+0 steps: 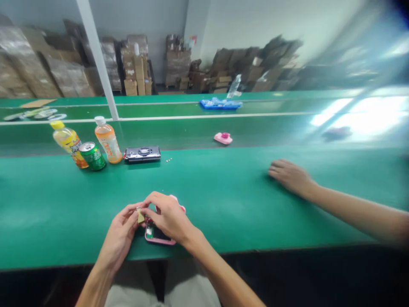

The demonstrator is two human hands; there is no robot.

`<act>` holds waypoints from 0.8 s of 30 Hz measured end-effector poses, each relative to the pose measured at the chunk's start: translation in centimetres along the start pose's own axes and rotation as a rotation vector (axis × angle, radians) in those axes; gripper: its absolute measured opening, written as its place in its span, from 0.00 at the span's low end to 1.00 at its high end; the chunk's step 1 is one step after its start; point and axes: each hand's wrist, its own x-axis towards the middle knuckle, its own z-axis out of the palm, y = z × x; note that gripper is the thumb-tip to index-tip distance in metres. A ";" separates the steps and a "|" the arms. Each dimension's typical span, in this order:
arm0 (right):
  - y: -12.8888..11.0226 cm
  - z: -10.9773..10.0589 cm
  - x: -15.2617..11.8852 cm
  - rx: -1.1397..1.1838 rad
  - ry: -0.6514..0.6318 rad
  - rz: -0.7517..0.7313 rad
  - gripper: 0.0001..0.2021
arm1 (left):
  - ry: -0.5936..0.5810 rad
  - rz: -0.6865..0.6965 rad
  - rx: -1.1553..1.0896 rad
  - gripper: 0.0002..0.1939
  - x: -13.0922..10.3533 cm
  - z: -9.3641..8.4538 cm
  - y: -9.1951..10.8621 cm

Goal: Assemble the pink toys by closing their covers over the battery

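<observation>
Near the front edge of the green table, my left hand (120,230) is closed, pinching a small yellowish piece (141,216) between thumb and fingers. My right hand (168,215) reaches across from the right, its thumb and fingertips bent close to the same piece; whether they grip it is unclear. Under the right hand lies an opened pink-rimmed device housing (160,241) with a green circuit board (150,231) showing on its left side. The hand hides much of it. Another pink part (178,203) peeks out behind the right hand.
A co-worker's hand (289,175) rests on the table (230,204) to the right. Two drink bottles (109,140), a green can (92,156) and a dark device (142,154) stand back left. Farther off are a pink camera-like toy (223,137) and a blue tray (220,104).
</observation>
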 end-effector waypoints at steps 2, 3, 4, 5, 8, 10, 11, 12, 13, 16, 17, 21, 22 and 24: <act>-0.2 -0.4 0.0 -0.049 -0.021 -0.028 0.07 | 0.002 0.003 0.008 0.22 0.0 -0.1 -0.1; -0.2 -0.5 0.0 -0.074 -0.039 -0.034 0.07 | 0.003 0.000 0.009 0.21 0.0 -0.1 -0.1; 0.0 -0.5 0.1 -0.098 -0.062 -0.038 0.07 | 0.001 -0.006 0.008 0.21 0.0 -0.1 0.0; 0.2 -0.6 0.2 -0.119 -0.087 -0.040 0.06 | -0.002 -0.013 0.006 0.21 -0.1 0.0 0.0; 1.2 -0.4 0.7 -0.157 -0.155 -0.056 0.03 | -0.004 -0.021 0.006 0.21 -0.1 0.1 0.1; 1.5 -0.3 0.9 -0.183 -0.199 -0.076 0.03 | 0.005 -0.016 0.007 0.22 -0.1 0.2 0.1; 1.6 -0.3 1.0 -0.211 -0.220 -0.087 0.03 | 0.011 -0.012 0.005 0.22 0.0 0.2 0.1; 1.5 -0.2 1.0 -0.246 -0.233 -0.094 0.02 | 0.015 -0.009 0.001 0.22 0.0 0.2 0.1; 1.3 -0.2 0.9 -0.280 -0.237 -0.098 0.01 | 0.019 -0.006 -0.007 0.22 0.0 0.3 0.1; 0.6 -0.1 0.7 -0.333 -0.202 -0.086 0.04 | 0.023 -0.003 -0.035 0.21 0.2 0.3 0.2; 0.4 -0.1 0.7 -0.333 -0.185 -0.080 0.06 | 0.021 -0.005 -0.046 0.21 0.2 0.3 0.2; 0.0 -0.1 1.0 -0.375 -0.166 -0.085 0.07 | 0.032 0.000 -0.085 0.21 0.0 0.4 0.2; -0.3 0.0 1.0 -0.396 -0.175 -0.086 0.06 | 0.046 0.007 -0.090 0.21 0.0 0.5 0.2; -1.4 0.2 0.2 -0.437 -0.208 -0.092 0.06 | 0.091 0.008 -0.106 0.23 0.0 0.4 0.2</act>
